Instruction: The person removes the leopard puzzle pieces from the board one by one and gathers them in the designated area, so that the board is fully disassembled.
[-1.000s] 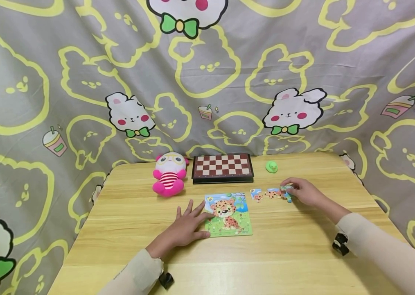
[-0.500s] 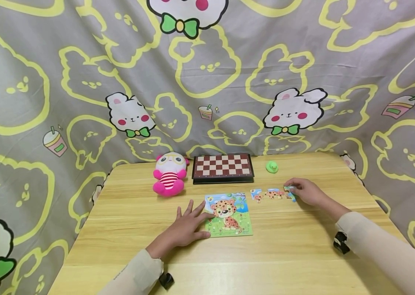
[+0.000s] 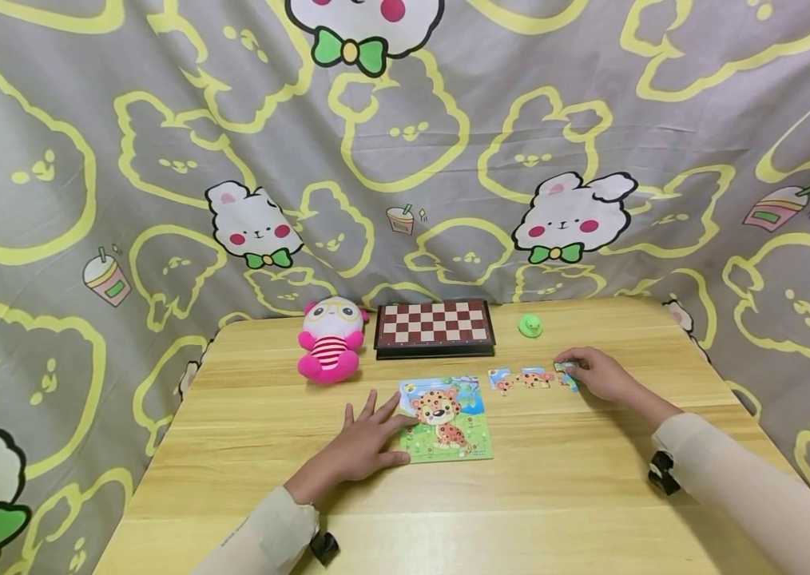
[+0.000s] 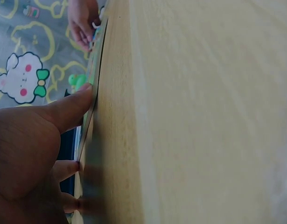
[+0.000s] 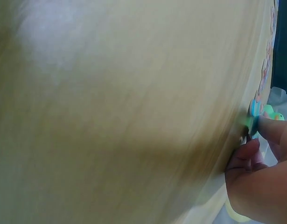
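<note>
A square jigsaw puzzle (image 3: 448, 435) with a cartoon leopard lies flat on the table in the head view. My left hand (image 3: 358, 447) rests with spread fingers over its left edge. In the left wrist view that thumb (image 4: 71, 106) touches the puzzle's edge. To the right of the puzzle, my right hand (image 3: 595, 374) pinches a blue and green jigsaw piece (image 3: 567, 378) between thumb and fingers, which partly cover it. The right wrist view shows this piece (image 5: 254, 112) at the fingertips. Two other jigsaw pieces, one (image 3: 501, 380) nearer the puzzle and one (image 3: 534, 378) beside it, lie in a row.
Behind the puzzle stands a brown and cream chessboard (image 3: 435, 323) in a dark case. A pink panda plush toy (image 3: 331, 343) sits left of it, a small green duck (image 3: 530, 325) to the right. A patterned curtain (image 3: 405, 144) hangs behind the wooden table (image 3: 448, 519).
My right hand has shifted slightly right with the jigsaw piece, which now lies apart from the middle piece and is turned a little. The left hand has stayed in place.
</note>
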`<action>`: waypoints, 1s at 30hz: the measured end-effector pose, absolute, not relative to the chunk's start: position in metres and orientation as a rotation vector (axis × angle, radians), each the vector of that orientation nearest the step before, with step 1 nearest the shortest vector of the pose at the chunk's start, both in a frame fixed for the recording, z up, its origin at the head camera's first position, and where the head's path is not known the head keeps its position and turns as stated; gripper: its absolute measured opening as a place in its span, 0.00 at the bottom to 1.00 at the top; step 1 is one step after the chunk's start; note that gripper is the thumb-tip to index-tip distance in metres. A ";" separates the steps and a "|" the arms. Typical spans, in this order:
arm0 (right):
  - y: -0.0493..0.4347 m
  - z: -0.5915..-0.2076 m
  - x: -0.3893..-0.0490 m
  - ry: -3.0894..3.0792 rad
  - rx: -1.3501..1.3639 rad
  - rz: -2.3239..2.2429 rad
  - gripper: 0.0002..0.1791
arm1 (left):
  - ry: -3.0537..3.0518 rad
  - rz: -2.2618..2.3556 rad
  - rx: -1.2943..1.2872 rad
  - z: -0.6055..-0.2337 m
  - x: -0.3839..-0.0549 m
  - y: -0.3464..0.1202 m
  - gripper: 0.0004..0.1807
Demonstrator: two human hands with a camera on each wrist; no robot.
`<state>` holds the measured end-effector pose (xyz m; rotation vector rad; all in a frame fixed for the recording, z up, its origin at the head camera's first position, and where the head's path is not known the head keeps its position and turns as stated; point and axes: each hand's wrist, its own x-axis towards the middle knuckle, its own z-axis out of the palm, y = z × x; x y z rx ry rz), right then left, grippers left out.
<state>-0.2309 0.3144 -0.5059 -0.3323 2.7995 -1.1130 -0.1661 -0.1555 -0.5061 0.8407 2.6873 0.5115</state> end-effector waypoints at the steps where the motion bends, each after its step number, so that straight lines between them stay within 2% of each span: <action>1: 0.314 -0.506 -0.231 2.802 -0.334 -1.114 0.13 | 2.685 0.514 0.839 -0.506 -0.166 -0.156 0.32; 30: 0.317 -0.512 -0.234 2.789 -0.402 -1.150 0.15 | 2.688 0.530 0.865 -0.506 -0.167 -0.156 0.31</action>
